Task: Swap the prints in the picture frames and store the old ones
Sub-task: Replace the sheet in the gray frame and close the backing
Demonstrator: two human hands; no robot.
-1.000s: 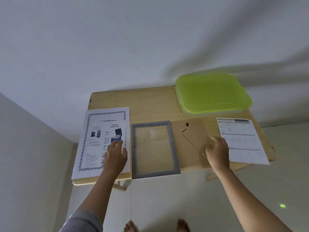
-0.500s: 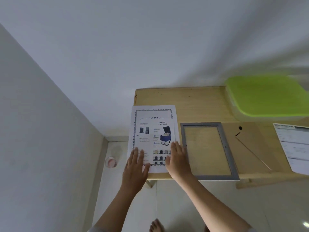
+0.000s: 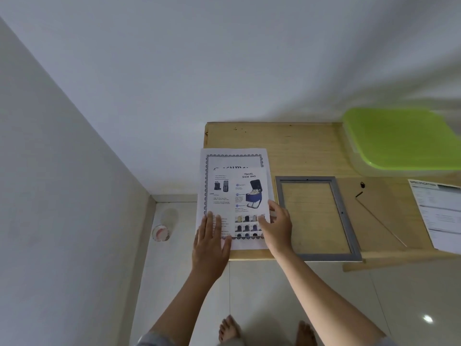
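A small "Travel Shoe Bag" print lies on top of a larger bordered certificate sheet at the table's left end. My left hand rests flat on the sheets' lower left corner. Touching the small print's lower right edge is my right hand, fingers spread. Right of the sheets lies an empty grey picture frame with bare wood showing through. Its brown backing board with a stand leg lies further right. A "Specification" print lies at the right edge.
A lime-green lidded plastic box sits at the back right of the wooden table. A wall runs close on the left. A small round pink and white object lies on the tiled floor below. My bare feet show at the bottom.
My right hand left the backing board and crossed to the small print on the left. My head turned left. Between half a second ago and now the hands barely moved.
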